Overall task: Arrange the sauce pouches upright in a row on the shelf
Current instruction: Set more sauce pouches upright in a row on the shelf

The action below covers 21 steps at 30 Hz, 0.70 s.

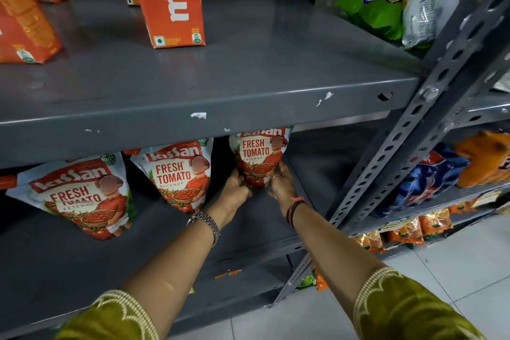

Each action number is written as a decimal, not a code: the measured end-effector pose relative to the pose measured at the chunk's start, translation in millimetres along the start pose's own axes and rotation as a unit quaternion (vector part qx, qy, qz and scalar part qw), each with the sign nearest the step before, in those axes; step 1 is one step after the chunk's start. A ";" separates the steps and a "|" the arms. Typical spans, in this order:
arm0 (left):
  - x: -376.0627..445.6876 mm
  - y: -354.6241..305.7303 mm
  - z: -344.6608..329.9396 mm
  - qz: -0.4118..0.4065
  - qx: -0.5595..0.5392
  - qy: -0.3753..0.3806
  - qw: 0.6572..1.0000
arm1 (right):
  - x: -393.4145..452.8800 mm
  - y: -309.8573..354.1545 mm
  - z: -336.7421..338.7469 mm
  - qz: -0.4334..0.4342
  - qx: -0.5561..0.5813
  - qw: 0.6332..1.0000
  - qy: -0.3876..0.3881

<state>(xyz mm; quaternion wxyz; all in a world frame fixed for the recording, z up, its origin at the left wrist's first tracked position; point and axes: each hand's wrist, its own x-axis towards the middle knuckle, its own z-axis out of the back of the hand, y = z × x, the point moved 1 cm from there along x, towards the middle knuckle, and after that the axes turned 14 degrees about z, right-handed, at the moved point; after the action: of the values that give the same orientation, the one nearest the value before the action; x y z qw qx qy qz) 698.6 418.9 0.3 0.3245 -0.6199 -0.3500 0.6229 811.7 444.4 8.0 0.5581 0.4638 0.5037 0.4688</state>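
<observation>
Three red and white tomato ketchup pouches stand on the grey lower shelf (69, 262). The left pouch (82, 196) and the middle pouch (176, 174) stand upright on their own. The right pouch (259, 157) is held at its base from both sides, my left hand (237, 188) on its left edge and my right hand (283, 185) on its right edge. Its top is hidden behind the upper shelf's front lip.
The upper shelf (248, 69) carries orange juice cartons (171, 0) and green snack bags (375, 11). A perforated steel upright (408, 130) stands right of my hands. Blue and orange packets (430, 174) fill the neighbouring rack. White floor tiles lie at the lower right.
</observation>
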 end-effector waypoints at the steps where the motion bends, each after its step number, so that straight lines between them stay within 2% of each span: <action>1: -0.3 3.9 1.4 0.002 -0.010 -0.009 1.000 | -2.7 -1.7 1.3 -0.009 -0.017 1.000 0.002; 5: -11.3 29.3 17.6 0.048 -0.084 -0.070 0.993 | -15.0 -16.5 4.3 -0.051 -0.085 0.995 -0.021; 8: -31.3 53.0 45.9 0.058 -0.116 -0.101 0.986 | -31.6 -30.6 -4.0 -0.040 -0.077 0.996 -0.019; 11: -51.7 68.2 78.5 0.056 -0.130 -0.162 0.977 | -48.1 -34.6 -23.8 -0.025 -0.038 0.999 0.019; 15: -69.4 65.6 110.2 0.019 -0.179 -0.236 0.955 | -64.3 -13.2 -61.1 -0.026 0.032 0.992 0.119; 18: -77.3 48.7 120.2 0.002 -0.204 -0.202 0.958 | -77.1 5.3 -89.1 -0.022 0.081 0.977 0.198; 21: -83.2 34.6 115.0 -0.011 -0.195 -0.128 0.972 | -83.3 10.6 -104.5 0.013 0.077 0.972 0.224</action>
<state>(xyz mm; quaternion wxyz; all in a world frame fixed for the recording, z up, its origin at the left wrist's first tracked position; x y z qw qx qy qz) 586.5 326.5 15.0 0.1561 -0.5826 -0.5102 0.6132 702.5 368.1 22.5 0.3876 0.3953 0.6441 0.5279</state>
